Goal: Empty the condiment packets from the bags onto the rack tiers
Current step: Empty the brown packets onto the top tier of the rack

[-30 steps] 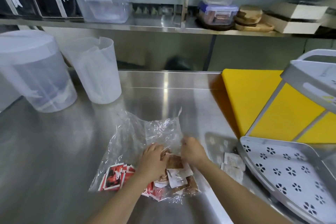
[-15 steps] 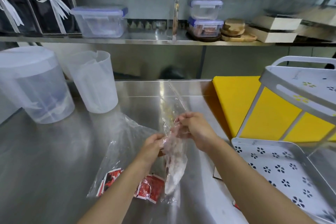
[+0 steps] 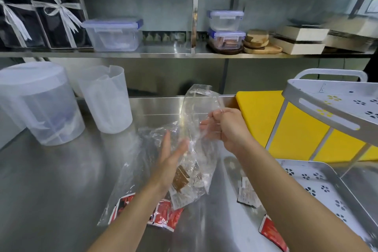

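Observation:
My right hand point(image 3: 227, 129) pinches the upper part of a clear plastic bag point(image 3: 199, 129) and holds it upright above the steel counter. Brown and white condiment packets point(image 3: 181, 178) sit in the bag's lower end. My left hand point(image 3: 170, 157) lies flat and open against the bag's left side, fingers spread. A second clear bag point(image 3: 131, 182) lies flat on the counter with red packets point(image 3: 165, 214) inside. Loose white packets point(image 3: 246, 192) and one red packet point(image 3: 272, 233) lie on the counter by my right forearm. The grey rack shows a lower tier point(image 3: 319, 190) and an upper tier point(image 3: 335, 106) at the right.
Two translucent plastic jugs point(image 3: 41, 104) point(image 3: 106, 98) stand at the back left. A yellow cutting board point(image 3: 259, 116) leans behind the rack. The steel shelf point(image 3: 143, 54) above holds lidded containers, black boxes with ribbons and wooden boards.
My right hand has lifted the bag higher off the counter. My left hand has let go of it and opened flat against its side. The packets have slid to the bag's lower end.

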Demonstrator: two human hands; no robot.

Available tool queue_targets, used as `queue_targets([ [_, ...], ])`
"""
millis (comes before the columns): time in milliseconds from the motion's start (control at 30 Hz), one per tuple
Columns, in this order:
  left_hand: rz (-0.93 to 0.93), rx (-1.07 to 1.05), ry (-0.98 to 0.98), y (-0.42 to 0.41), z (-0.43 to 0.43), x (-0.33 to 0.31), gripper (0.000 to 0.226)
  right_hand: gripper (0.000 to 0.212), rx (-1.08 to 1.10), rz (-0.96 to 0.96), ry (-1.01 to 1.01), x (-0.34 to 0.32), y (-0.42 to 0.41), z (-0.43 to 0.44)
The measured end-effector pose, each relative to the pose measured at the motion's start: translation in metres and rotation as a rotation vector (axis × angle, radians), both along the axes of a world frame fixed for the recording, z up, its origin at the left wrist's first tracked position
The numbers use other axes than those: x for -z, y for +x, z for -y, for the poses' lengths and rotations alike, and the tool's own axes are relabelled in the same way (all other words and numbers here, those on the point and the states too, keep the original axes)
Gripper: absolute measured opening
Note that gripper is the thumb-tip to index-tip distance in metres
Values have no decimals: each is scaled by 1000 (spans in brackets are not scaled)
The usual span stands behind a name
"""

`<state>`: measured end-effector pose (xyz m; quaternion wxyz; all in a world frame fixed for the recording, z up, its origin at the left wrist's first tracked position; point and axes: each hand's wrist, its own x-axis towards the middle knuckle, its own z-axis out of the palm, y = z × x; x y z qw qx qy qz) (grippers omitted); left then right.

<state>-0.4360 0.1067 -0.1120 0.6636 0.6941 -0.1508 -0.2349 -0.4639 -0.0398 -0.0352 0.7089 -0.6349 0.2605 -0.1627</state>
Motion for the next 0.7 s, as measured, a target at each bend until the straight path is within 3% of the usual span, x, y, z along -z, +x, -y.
queue_targets([
  [100,44,227,89,-19,2,-19,128,25,10,18,36,-4,-1,-1],
  [200,201,260,298,-34,13,-29,125,25,-1,32,53,-4,-4,-5],
  [233,276,187,396,-35,18,-29,111,25,-10,33,54,-3,-5,-7],
  [333,454,-32,519,-31,28,-29,25,28,-101,-12,-45,5,-7,-9],
  [367,406,-59,451,-28,29,-30,14,31,-148,-11,-70,8,-8,-9],
  [467,133,-145,128,-22,28,-45,15,38,-229,82,-100,16,-12,-4],
  [633,13,-373,-198,-7,27,-81,18,80,-540,119,-339,34,-23,3],
  [700,-48,-399,-313,-4,25,-93,17,71,-580,116,-468,41,-23,0],
])
